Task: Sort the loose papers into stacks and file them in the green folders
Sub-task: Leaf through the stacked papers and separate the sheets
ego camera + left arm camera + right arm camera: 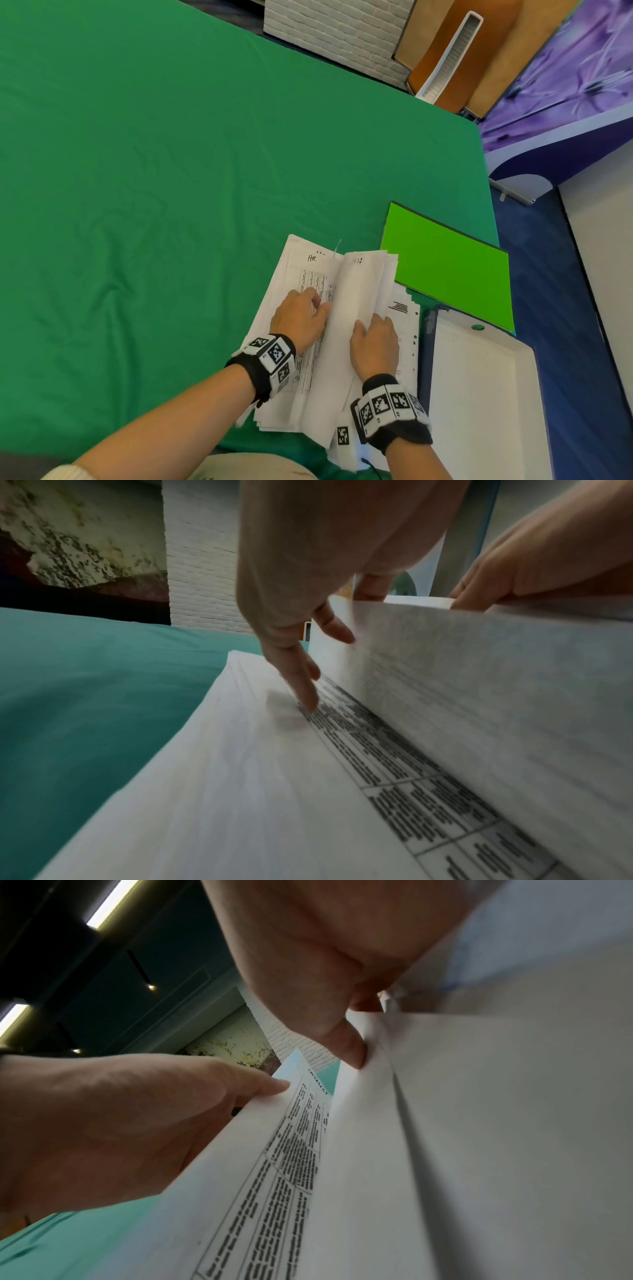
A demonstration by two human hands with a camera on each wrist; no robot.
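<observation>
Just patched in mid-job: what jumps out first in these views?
Both hands work a pile of printed papers at the near edge of the green table: the left hand presses a table-printed page flat while the right hand lifts a sheaf upright. A bright green folder lies just right of the pile.

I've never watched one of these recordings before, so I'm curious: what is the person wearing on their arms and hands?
Both hands, the left hand and the right hand, are bare, with no gloves. Each wrist carries a black strap holding white blocks printed with black-and-white square code markers: the left wristband and the right wristband. The forearms are bare, and a cream sleeve edge shows near the left elbow.
</observation>
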